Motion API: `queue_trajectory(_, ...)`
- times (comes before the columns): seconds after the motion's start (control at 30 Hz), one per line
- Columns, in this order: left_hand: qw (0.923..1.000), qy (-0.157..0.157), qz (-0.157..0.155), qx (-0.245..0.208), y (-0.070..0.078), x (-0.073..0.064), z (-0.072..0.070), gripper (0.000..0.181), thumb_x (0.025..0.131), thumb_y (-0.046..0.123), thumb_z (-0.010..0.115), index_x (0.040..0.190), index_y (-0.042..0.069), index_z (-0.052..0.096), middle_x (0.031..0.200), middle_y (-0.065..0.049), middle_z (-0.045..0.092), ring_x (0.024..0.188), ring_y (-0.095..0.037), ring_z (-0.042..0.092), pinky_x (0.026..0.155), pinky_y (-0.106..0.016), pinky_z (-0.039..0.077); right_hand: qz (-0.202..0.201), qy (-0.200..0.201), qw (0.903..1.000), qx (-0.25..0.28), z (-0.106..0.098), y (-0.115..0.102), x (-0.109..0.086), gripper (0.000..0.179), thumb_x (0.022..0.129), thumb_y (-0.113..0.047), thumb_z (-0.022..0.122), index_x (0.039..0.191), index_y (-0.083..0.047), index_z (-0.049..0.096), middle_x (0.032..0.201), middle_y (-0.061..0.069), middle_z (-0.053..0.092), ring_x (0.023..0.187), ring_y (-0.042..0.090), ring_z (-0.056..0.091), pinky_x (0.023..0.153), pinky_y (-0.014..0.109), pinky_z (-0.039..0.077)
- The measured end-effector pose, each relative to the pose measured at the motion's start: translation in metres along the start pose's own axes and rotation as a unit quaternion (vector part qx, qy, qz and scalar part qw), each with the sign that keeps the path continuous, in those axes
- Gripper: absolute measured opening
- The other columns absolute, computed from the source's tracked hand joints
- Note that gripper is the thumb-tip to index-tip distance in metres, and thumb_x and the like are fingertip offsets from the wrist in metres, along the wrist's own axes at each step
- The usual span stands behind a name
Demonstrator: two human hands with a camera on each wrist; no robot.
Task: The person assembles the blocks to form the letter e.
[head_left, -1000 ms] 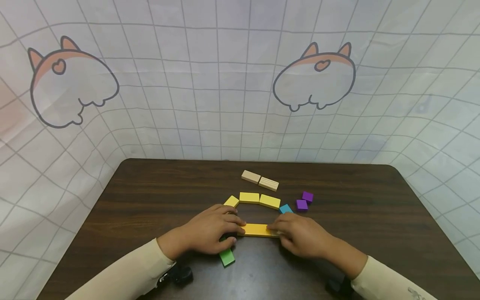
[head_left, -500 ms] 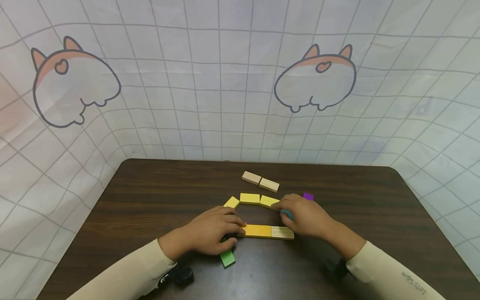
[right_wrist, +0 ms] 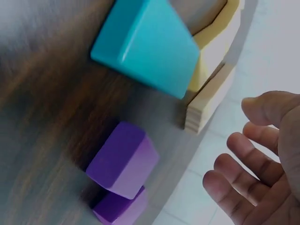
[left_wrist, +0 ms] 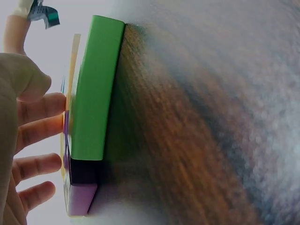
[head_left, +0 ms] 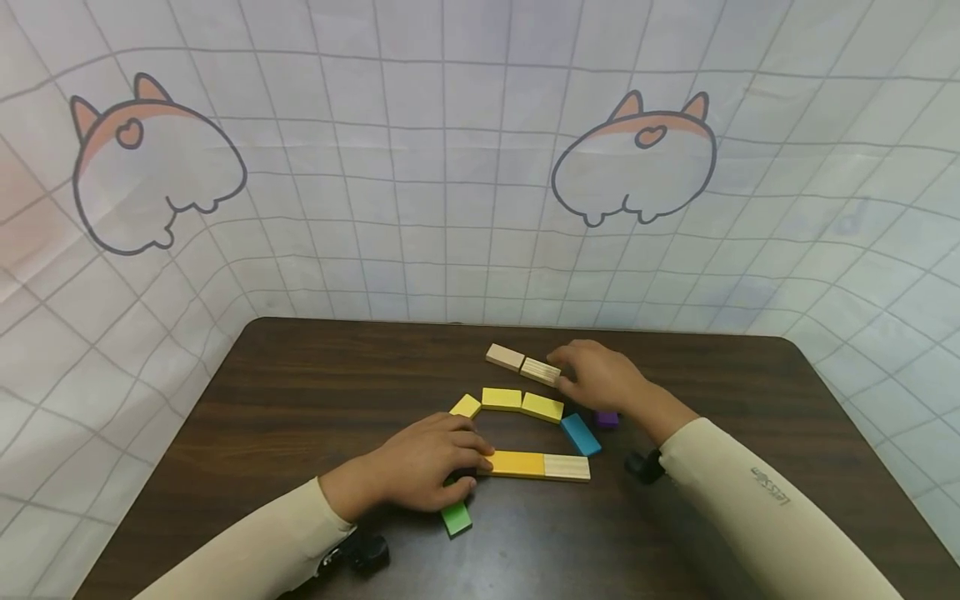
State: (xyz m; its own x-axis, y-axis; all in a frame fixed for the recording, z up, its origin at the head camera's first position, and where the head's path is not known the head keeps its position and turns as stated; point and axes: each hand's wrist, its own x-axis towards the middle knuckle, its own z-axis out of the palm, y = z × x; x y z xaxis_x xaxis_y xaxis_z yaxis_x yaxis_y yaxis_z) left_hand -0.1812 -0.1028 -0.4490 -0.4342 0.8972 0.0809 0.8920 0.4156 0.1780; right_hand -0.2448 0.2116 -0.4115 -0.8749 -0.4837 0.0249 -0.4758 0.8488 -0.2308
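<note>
1. Since the frame half a second earlier, the right hand point(head_left: 602, 378) is leaving the blue block point(head_left: 581, 435) and reaching toward the worktop's point(head_left: 322, 367) far edge; the blue block is now lying uncovered.
2. Observing remotely, I am finding the right hand relaxed, its fingers loosely bent and gripping nothing; the right-wrist view is showing a gap between it and the nearest wood.
3. Just left of its fingertips, a grooved wooden block point(head_left: 540, 372) and a plain wooden block point(head_left: 505, 357) are lying end to end near the far edge.
4. I am seeing the left hand point(head_left: 420, 460) lying with fingers extended, fingertips over the left end of the orange block point(head_left: 517, 463); I cannot tell whether it is pressing.
5. A striped wooden block point(head_left: 567, 467) is continuing the orange block's line toward the right edge.
6. Three yellow blocks point(head_left: 501, 399) are curving beyond that row, the blue block slanting at their right end.
7. A green block point(head_left: 456, 518) is projecting from beneath the left hand toward the near edge; two purple blocks point(right_wrist: 123, 160) are lying rightward of the blue block.
</note>
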Motion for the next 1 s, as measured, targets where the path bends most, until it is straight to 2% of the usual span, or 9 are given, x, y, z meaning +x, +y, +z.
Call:
queue_trajectory(0.37,1.0000,0.003,0.003,0.007,-0.001,0.002,0.002,0.029,0.102,0.032,0.057,0.127,0.028,0.072,0.137,0.012,0.061,0.127,-0.015,0.051,0.111,-0.042,0.038,0.059,-0.060,0.9964,0.008,0.010,0.012,0.019,0.044,0.097,-0.034,0.071,0.133,-0.010,0.067,0.126,0.008,0.067,0.119,0.030,0.060,0.093,0.053,0.052)
queue_trajectory(0.53,1.0000,0.006,0.003,0.006,-0.001,0.002,0.000,0.029,0.102,0.031,0.057,0.126,0.027,0.073,0.136,0.011,0.062,0.126,-0.015,0.052,0.111,-0.041,0.038,0.063,-0.073,0.9954,0.006,0.016,0.015,0.026,0.041,0.095,-0.034,0.072,0.130,-0.012,0.069,0.122,0.006,0.069,0.114,0.027,0.063,0.089,0.050,0.055)
queue_trajectory(0.77,0.9999,0.014,0.008,0.004,0.000,0.003,-0.001,0.029,0.100,0.026,0.057,0.124,0.026,0.074,0.134,0.010,0.063,0.124,-0.015,0.053,0.110,-0.041,0.039,0.068,-0.060,0.9958,-0.002,0.017,0.015,0.029,0.034,0.093,-0.031,0.074,0.122,-0.013,0.071,0.114,0.003,0.070,0.102,0.021,0.066,0.079,0.044,0.057)
queue_trajectory(1.0,1.0000,-0.003,-0.001,0.009,0.001,0.003,-0.003,0.038,0.096,0.013,0.052,0.125,0.025,0.073,0.136,0.010,0.063,0.126,-0.017,0.053,0.112,-0.041,0.037,0.069,-0.016,0.9975,0.003,0.012,0.011,0.018,0.031,0.090,-0.031,0.075,0.116,-0.014,0.072,0.110,0.002,0.069,0.102,0.022,0.063,0.074,0.044,0.056)
